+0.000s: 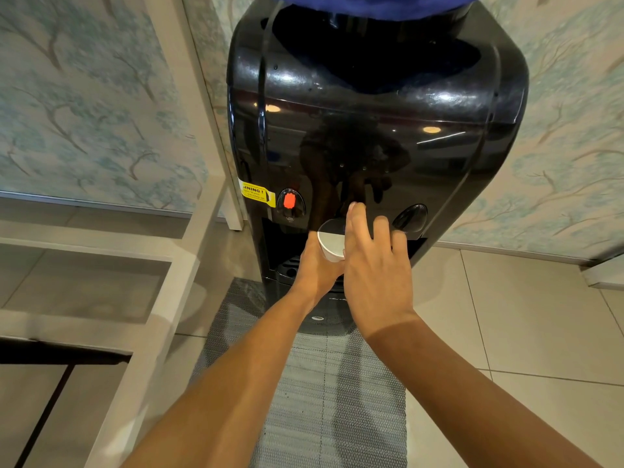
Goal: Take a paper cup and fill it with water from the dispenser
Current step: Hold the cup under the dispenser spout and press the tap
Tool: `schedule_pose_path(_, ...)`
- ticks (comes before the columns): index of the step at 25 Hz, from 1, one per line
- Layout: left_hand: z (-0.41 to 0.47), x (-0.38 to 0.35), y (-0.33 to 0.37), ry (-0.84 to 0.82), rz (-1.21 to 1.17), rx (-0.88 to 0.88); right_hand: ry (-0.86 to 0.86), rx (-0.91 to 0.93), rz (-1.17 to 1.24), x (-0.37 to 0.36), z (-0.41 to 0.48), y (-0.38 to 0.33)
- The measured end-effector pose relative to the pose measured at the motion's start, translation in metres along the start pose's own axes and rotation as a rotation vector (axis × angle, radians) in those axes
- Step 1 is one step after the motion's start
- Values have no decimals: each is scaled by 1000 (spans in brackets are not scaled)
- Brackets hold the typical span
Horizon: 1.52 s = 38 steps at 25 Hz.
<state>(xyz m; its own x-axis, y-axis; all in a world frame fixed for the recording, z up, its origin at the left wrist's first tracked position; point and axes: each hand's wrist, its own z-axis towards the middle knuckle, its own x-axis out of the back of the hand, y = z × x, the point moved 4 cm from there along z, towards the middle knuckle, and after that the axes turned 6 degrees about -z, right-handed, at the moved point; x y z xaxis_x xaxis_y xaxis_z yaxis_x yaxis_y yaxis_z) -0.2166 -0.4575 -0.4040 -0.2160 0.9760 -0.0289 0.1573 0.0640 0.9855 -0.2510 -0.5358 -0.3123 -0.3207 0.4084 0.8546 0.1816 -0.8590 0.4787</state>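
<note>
A glossy black water dispenser (371, 136) stands in front of me with a blue bottle (378, 5) on top. My left hand (315, 265) grips a white paper cup (332, 243) from below and holds it under the dispenser's front, at the dark recess above the drip tray (287, 265). My right hand (374, 265) reaches over the cup with spread fingers, its fingertips against the dispenser's middle front. Whatever button lies under those fingers is hidden. A red tap button (289, 201) sits to the left, a dark one (410, 217) to the right.
A white frame with shelves (162, 258) stands at the left, close to the dispenser. A grey woven mat (331, 400) lies on the tiled floor under my arms. Patterned wallpaper (84, 96) covers the walls on both sides. A yellow warning sticker (255, 192) sits beside the red button.
</note>
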Motion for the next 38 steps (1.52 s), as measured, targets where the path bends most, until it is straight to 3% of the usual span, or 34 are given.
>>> schedule_pose_path(38,-1,4,-4,5,-4,28,24,13,-16,-3,-1,-4)
